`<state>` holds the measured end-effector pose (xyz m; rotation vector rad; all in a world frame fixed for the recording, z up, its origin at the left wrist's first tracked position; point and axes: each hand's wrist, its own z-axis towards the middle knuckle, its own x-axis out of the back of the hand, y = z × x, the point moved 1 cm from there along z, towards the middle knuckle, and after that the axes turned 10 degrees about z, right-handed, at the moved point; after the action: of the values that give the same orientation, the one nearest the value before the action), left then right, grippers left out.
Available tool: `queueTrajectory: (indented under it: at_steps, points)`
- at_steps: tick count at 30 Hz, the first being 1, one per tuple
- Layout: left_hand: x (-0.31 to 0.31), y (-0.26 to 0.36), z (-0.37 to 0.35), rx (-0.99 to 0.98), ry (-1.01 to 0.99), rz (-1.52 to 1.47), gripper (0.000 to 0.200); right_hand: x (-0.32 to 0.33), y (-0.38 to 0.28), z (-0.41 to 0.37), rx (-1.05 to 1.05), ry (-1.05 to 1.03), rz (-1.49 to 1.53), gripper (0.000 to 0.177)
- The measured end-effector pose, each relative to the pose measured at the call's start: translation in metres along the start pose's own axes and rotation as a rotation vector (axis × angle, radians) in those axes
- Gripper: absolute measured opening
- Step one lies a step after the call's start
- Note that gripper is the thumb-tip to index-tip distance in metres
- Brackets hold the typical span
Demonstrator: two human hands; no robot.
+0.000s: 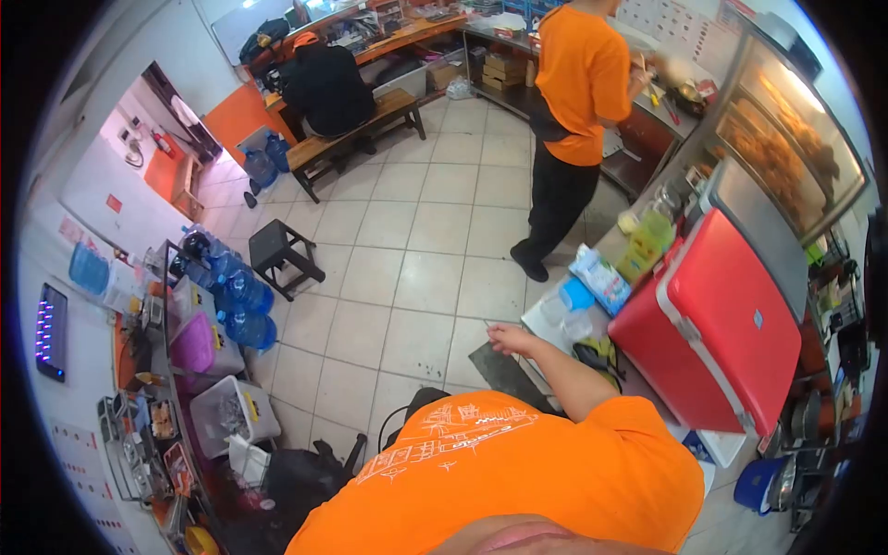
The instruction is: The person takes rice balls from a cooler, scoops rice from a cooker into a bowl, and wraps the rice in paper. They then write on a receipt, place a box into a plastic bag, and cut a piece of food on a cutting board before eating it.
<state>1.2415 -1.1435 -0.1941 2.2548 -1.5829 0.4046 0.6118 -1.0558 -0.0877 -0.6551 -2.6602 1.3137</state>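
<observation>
My right hand [508, 340] is held out in front of my orange shirt, its fingers closed around something thin, too small to make out, that pokes out at the fingertips. Below it lies a dark flat panel [504, 377]. Right of the hand, a white surface [538, 319] bears a blue container [576, 293], clear plastic containers and a blue-and-white packet [599, 277]. A large red cooler box [731, 324] stands farther right. My left hand is out of view.
A person in an orange shirt [583, 83] stands at a counter ahead; another in black [328, 88] sits on a wooden bench [370, 125]. A black stool [282, 250], water bottles [245, 291] and a shelf with bins [236, 416] are at left. A lit food cabinet [786, 129] is at right.
</observation>
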Motion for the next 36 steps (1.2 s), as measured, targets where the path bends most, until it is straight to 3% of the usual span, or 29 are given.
queueTrajectory:
  at_steps: [3, 5, 7, 8, 10, 11, 13, 14, 15, 16, 17, 18, 19, 21, 22, 24, 26, 27, 31, 32, 33, 34, 35, 36]
  points:
    - [0.047, 0.053, 0.007, 0.023, -0.003, 0.04, 0.021, 0.008, -0.037, 0.084, 0.108, 0.02, -0.089, 0.036]
    - [0.091, 0.101, 0.026, 0.016, 0.003, 0.075, 0.02, 0.024, -0.047, 0.111, 0.122, 0.167, -0.514, 0.035]
    - [0.133, 0.141, 0.052, -0.003, 0.001, 0.115, 0.02, 0.063, 0.027, 0.175, 0.166, 0.263, -0.716, 0.037]
    - [0.153, 0.164, 0.068, -0.012, 0.003, 0.144, 0.02, 0.074, 0.026, 0.16, 0.149, 0.267, -0.711, 0.037]
    - [0.197, 0.208, 0.112, -0.04, 0.012, 0.221, 0.019, 0.088, 0.006, 0.1, -0.366, 0.089, -0.603, 0.041]
    - [0.221, 0.238, 0.138, -0.061, 0.025, 0.272, 0.019, 0.094, 0.0, 0.111, -0.372, 0.103, -0.598, 0.041]
    - [0.274, 0.303, 0.224, -0.132, 0.071, 0.473, 0.018, 0.103, 0.0, 0.139, -0.72, 0.005, -0.761, 0.036]
    - [0.297, 0.356, 0.259, -0.147, 0.082, 0.623, 0.018, 0.113, 0.006, 0.156, -0.736, -0.001, -0.747, 0.036]
    - [0.337, 0.414, 0.245, -0.587, 0.425, 0.829, 0.022, 0.127, 0.026, 0.184, -0.485, -0.046, -0.779, 0.033]
    - [0.368, 0.5, 0.248, -0.536, 0.342, 1.075, 0.03, 0.127, 0.039, 0.201, -0.231, -0.087, -0.793, 0.029]
    - [0.381, 0.56, 0.252, -0.603, 0.591, 0.491, 0.033, 0.114, 0.032, 0.205, -0.245, -0.091, -0.765, 0.029]
    - [0.406, 0.628, 0.263, -0.753, 0.436, 0.557, 0.034, 0.108, 0.013, 0.211, -0.37, 0.204, -0.329, 0.03]
    - [0.418, 0.71, 0.225, -0.518, 0.203, 0.276, 0.043, 0.113, -0.002, 0.226, -0.471, 0.491, 0.114, 0.031]
    - [0.426, 0.842, 0.182, -0.461, 0.111, -0.038, 0.042, 0.137, 0.081, 0.289, -0.4, 0.335, -0.099, 0.03]
    - [0.428, 0.901, 0.169, -0.538, 0.05, -0.049, 0.043, 0.15, 0.121, 0.32, -0.353, 0.267, -0.202, 0.03]
    - [0.428, 0.999, 0.149, -0.638, 0.004, -0.043, 0.043, 0.134, 0.034, 0.303, -0.598, 0.339, 0.31, 0.014]
    - [0.424, 1.089, 0.121, -0.86, -0.066, 0.04, 0.044, 0.173, -0.011, 0.32, -0.535, 0.3, 0.138, 0.017]
    - [0.425, 1.124, 0.108, -0.874, -0.061, 0.034, 0.044, 0.196, -0.03, 0.329, -0.446, 0.251, 0.008, 0.018]
    - [0.436, 1.21, 0.1, -0.848, -0.473, -0.126, 0.047, 0.322, -0.154, 0.34, 0.142, 0.146, -0.56, 0.025]
    - [0.445, 1.226, 0.113, -0.746, -0.372, -0.058, 0.046, 0.356, -0.185, 0.347, 0.209, 0.162, -0.642, 0.026]
    - [0.455, 1.231, 0.13, -0.635, -0.28, 0.002, 0.046, 0.413, -0.105, 0.429, -0.207, 0.263, -0.446, 0.027]
    - [0.466, 1.227, 0.176, -0.61, -0.068, 0.086, 0.044, 0.471, -0.15, 0.484, -0.645, 0.158, -0.606, 0.025]
    - [0.478, 1.212, 0.235, -0.576, 0.139, 0.176, 0.043, 0.529, -0.109, 0.567, -0.584, 0.251, -0.589, 0.031]
    - [0.492, 1.189, 0.283, -0.642, 0.532, 0.559, 0.04, 0.553, -0.221, 0.545, -0.389, 0.526, -0.662, 0.025]
